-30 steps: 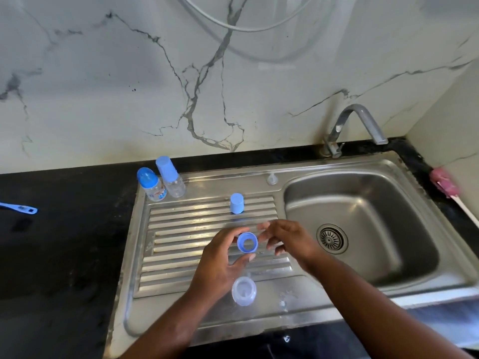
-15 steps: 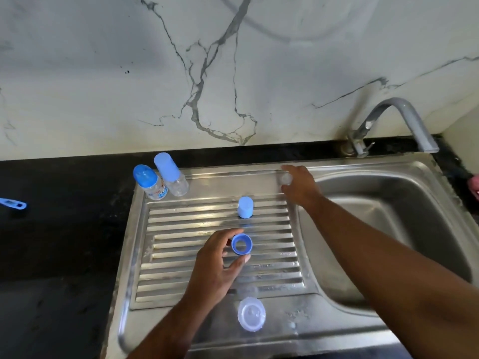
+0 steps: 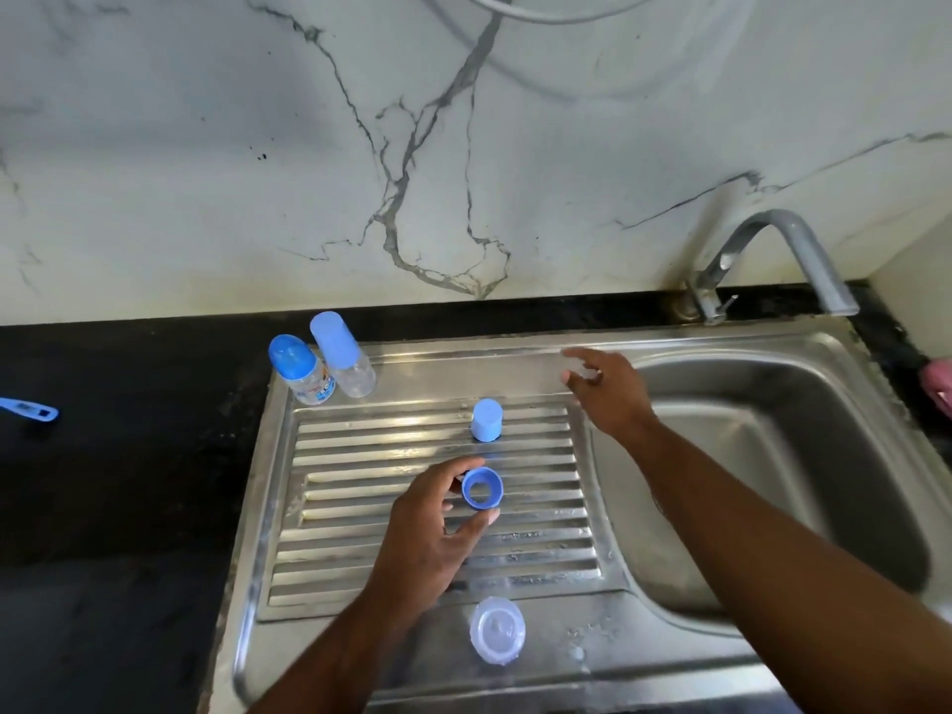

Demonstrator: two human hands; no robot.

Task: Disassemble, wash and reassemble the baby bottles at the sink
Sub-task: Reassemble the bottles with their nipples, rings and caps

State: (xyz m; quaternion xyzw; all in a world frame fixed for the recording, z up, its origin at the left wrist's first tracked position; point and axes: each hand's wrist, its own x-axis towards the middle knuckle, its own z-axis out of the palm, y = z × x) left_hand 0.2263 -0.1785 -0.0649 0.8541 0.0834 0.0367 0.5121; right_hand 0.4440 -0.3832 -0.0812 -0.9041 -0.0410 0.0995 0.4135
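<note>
Ring (image 3: 481,488): blue, pinched in left hand (image 3: 438,530) between thumb and fingertips, above draining board (image 3: 360,507).
Right hand (image 3: 610,391): near back edge of sink (image 3: 747,338), fingers blurred (hold on anything: cannot tell).

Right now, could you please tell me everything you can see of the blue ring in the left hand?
The blue ring is a round mid-blue collar, plastic by its look, with a broad flared rim and a round hole through its middle; nothing sits in the hole. Its opening faces up toward the camera, slightly tilted. The left hand pinches it by the rim, fingertips on opposite sides, above the ribbed drainboard, just nearer than the upright pale blue cap.
</note>
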